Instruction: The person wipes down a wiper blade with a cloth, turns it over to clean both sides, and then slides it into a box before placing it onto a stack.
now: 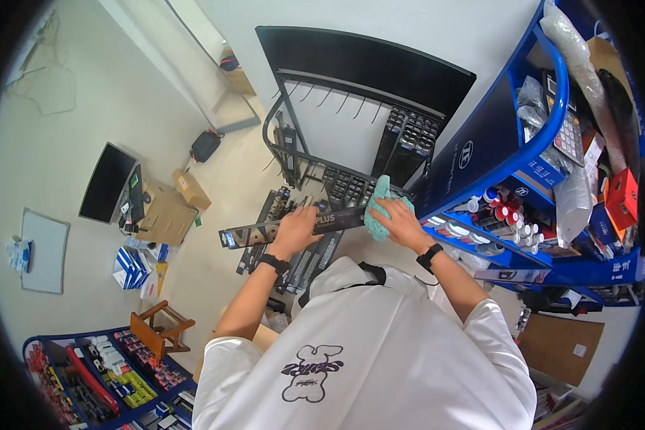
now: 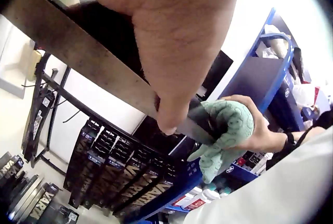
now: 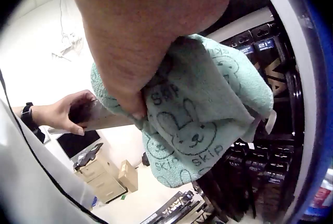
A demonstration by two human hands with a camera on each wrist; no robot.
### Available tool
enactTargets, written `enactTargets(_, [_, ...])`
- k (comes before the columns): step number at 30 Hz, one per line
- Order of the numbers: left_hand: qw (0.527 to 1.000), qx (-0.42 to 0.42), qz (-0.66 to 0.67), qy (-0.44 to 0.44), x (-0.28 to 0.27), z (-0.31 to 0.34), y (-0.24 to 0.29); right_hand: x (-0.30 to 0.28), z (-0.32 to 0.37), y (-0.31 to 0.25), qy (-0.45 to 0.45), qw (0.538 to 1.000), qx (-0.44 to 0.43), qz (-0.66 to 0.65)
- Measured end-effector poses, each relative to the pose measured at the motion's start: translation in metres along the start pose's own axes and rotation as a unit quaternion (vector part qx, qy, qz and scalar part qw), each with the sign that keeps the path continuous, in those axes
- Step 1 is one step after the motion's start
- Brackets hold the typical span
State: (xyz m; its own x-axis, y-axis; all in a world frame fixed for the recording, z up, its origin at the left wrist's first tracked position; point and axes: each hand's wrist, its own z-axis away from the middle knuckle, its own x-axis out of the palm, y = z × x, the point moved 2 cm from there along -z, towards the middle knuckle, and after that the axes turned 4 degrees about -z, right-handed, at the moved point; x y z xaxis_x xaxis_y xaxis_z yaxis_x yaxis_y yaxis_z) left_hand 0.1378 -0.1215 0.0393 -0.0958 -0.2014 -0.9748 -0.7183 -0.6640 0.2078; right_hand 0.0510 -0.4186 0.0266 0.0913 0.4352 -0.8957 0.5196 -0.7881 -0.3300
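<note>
My left hand (image 1: 295,231) grips a long, narrow black box (image 1: 340,217) with large lettering, held across in front of my body. In the left wrist view its thumb lies along the bare side of the box. At the box's right end my right hand (image 1: 403,223) holds a pale green cloth (image 3: 187,125) wrapped around it. A printed rabbit and the word "skip" show on the cloth. The cloth covers that end of the box and some of my right fingers.
Ahead stands a black rack (image 1: 365,43) with hooks and hanging boxes (image 2: 117,164). More long boxes (image 1: 315,258) lie on the floor below my hands. A blue shelf unit (image 1: 466,158), packed with bottles and packages, rises close on the right. A desk (image 1: 166,213) stands farther left.
</note>
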Motion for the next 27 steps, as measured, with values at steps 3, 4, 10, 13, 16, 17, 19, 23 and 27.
enactTargets(3, [0.999, 0.029, -0.033, 0.03, -0.002, -0.004, 0.01, 0.004, -0.006, -0.003, 0.003, 1.0, 0.005, 0.018])
enactTargets(4, [0.999, 0.031, -0.037, 0.021, -0.005, -0.006, 0.015, 0.004, -0.01, -0.006, 0.0, 1.0, -0.001, 0.015])
enactTargets(10, [0.997, 0.02, -0.076, 0.014, -0.002, -0.017, 0.021, 0.003, -0.026, -0.02, -0.041, 0.999, 0.003, -0.035])
enactTargets(13, [0.992, 0.053, -0.115, -0.007, 0.001, -0.02, 0.024, 0.013, -0.03, -0.019, -0.048, 0.995, 0.028, -0.082])
enactTargets(16, [0.994, 0.063, -0.093, -0.016, 0.008, -0.024, 0.031, 0.014, -0.039, -0.023, -0.026, 0.989, 0.038, -0.138])
enactTargets(17, [0.992, 0.087, -0.091, 0.018, 0.009, -0.023, 0.033, 0.015, -0.043, -0.026, -0.034, 0.986, 0.032, -0.162])
enactTargets(19, [0.988, 0.081, -0.126, 0.021, 0.013, -0.024, 0.036, 0.017, -0.046, -0.033, -0.041, 0.981, 0.03, -0.185])
enactTargets(23, [0.986, 0.046, -0.142, 0.078, 0.009, -0.019, 0.05, 0.017, -0.048, -0.038, 0.029, 0.99, 0.001, -0.139])
enactTargets(27, [0.985, 0.054, -0.145, 0.079, 0.017, -0.01, 0.052, 0.032, -0.039, -0.031, 0.0, 0.996, -0.007, -0.085])
